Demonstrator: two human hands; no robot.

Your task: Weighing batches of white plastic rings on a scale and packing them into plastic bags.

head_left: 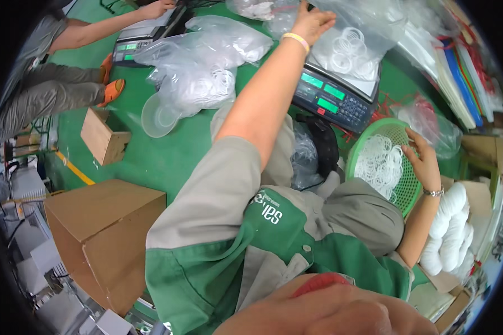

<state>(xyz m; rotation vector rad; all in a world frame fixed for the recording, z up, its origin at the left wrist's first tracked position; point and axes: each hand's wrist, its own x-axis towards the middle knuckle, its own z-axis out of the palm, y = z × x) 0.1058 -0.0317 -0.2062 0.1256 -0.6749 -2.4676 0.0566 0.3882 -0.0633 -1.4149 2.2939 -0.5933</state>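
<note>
On the green floor, the left hand (313, 22) grips the top of a clear plastic bag (355, 42) of white rings, which sits on a scale (332, 100). The right hand (425, 159) holds the rim of a green basket (399, 134) with white rings (381, 163) inside.

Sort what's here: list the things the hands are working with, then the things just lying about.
In use:
left hand on clear bag of white rings
weighing scale under that bag
right hand on green basket of white rings

Lying about:
cardboard box
small wooden box
clear plastic cup
</note>
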